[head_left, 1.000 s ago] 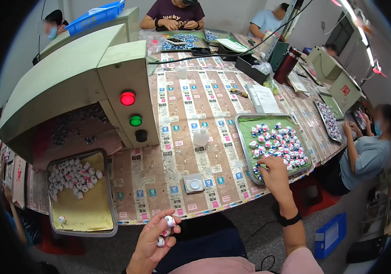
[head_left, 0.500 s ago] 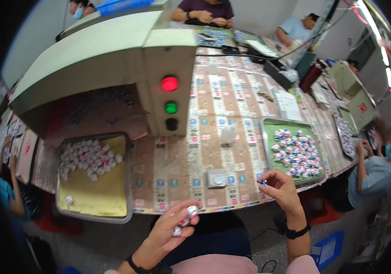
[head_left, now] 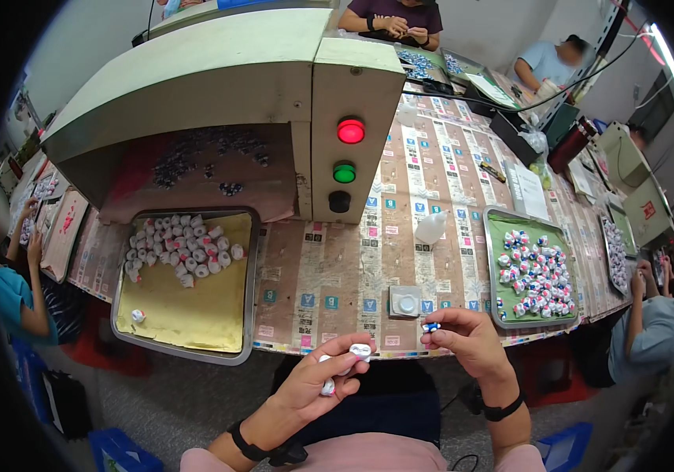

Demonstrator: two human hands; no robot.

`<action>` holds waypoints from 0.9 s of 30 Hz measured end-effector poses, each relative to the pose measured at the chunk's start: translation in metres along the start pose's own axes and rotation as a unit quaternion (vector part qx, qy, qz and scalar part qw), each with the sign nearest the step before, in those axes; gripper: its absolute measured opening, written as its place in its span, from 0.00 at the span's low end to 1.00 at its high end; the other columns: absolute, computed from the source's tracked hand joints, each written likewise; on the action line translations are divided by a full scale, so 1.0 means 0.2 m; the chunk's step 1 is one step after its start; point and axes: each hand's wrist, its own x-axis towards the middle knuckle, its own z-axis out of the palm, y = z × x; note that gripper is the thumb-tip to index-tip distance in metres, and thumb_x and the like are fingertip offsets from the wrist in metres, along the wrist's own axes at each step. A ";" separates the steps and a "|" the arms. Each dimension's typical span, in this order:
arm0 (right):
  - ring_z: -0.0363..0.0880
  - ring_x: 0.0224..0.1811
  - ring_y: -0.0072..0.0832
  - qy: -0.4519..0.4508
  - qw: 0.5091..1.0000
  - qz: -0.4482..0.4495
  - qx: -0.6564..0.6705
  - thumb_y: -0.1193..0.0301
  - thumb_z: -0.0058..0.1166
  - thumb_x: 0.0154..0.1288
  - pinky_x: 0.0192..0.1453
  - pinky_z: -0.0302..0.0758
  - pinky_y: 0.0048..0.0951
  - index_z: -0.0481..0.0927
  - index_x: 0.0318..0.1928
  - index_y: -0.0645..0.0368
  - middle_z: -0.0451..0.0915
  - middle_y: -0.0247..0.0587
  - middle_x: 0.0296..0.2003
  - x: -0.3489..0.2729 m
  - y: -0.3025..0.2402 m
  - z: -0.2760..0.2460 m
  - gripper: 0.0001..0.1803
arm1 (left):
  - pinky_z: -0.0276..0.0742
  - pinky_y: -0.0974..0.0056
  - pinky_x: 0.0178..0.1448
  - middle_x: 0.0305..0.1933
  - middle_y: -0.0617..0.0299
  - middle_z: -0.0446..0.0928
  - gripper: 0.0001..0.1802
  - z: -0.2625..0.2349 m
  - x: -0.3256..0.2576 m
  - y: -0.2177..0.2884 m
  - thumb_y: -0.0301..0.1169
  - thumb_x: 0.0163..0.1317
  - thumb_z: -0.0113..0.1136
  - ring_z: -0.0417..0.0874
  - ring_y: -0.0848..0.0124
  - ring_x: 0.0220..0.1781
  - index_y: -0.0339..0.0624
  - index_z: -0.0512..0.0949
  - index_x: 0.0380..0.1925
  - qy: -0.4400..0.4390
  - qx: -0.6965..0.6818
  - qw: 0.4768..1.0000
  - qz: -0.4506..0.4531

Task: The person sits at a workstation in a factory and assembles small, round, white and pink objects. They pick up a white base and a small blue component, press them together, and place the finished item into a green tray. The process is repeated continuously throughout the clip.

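Observation:
My left hand [head_left: 305,389] is closed around a few small white rounded figurine pieces with pink marks. One white piece [head_left: 360,351] sits at its fingertips with a hollow side showing, and another [head_left: 327,387] pokes out lower down. Between thumb and fingers, my right hand [head_left: 469,344] pinches a small blue-and-white piece [head_left: 430,327]. The hands are apart, in front of the table's near edge. Just beyond them, a small pale block with a round centre [head_left: 405,301] rests on the table.
Left, a yellow-lined metal tray [head_left: 187,351] holds many white pieces. Behind it stands a cream machine [head_left: 195,86] with red and green lights and blue pieces inside. Right, a green-lined tray [head_left: 502,216] holds white, blue and red figurines. A white squeeze bottle [head_left: 431,227] stands between. Co-workers sit around.
My hands have come closer together, and the blue-and-white piece is nearer the white one. The piece at my left fingertips now shows its hollow side. The whole view has shifted, moving the scene rightward.

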 end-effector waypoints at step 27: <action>0.79 0.34 0.41 0.111 0.801 -0.264 -0.525 0.78 0.60 0.52 0.39 0.74 0.35 0.82 0.32 0.61 0.79 0.44 0.31 0.23 0.04 0.12 0.05 | 0.63 0.78 0.24 0.43 0.59 0.73 0.20 -0.04 -0.03 0.01 0.26 0.64 0.57 0.71 0.76 0.36 0.38 0.69 0.55 0.010 -0.017 1.000 0.001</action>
